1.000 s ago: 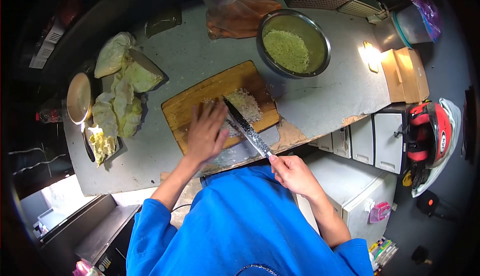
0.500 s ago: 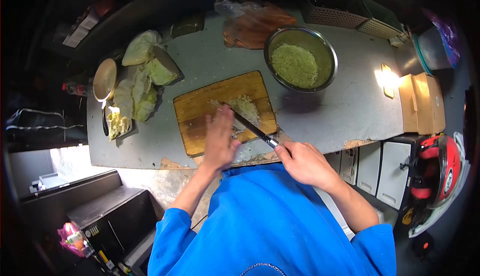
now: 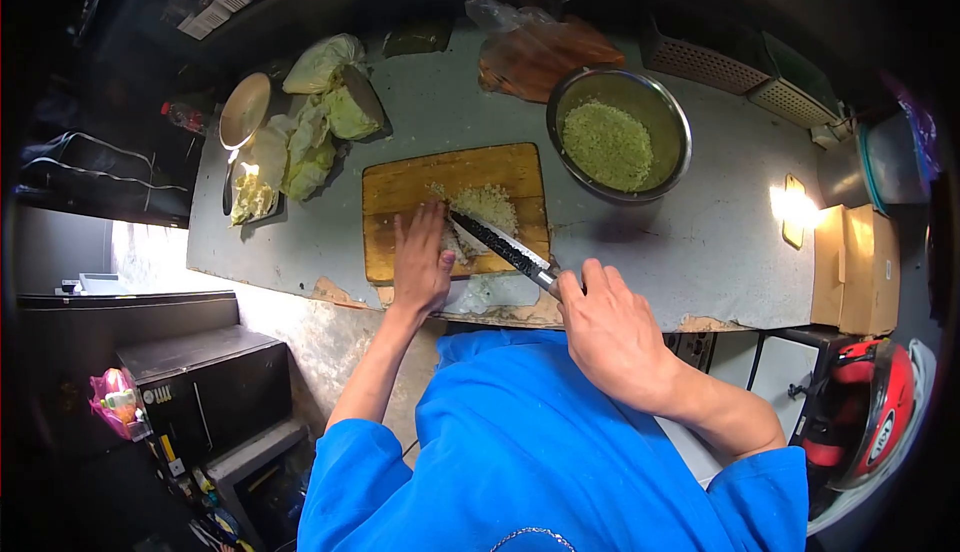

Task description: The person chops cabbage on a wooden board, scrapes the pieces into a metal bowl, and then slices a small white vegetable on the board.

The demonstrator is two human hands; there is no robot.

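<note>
A wooden cutting board lies on the grey worktop, with a pile of finely chopped cabbage on its right half. My left hand rests flat on the board's near edge, fingers beside the pile. My right hand grips the handle of a long knife; its blade slants up and left across the board into the near side of the pile.
A steel bowl of chopped cabbage stands right of the board. Cabbage pieces and a pan lie at the left. An orange plastic bag, crates, a cardboard box and a red helmet sit around.
The view has shifted. My left hand has settled flat on the board's near edge, and the knife blade has drawn in against the pile.
</note>
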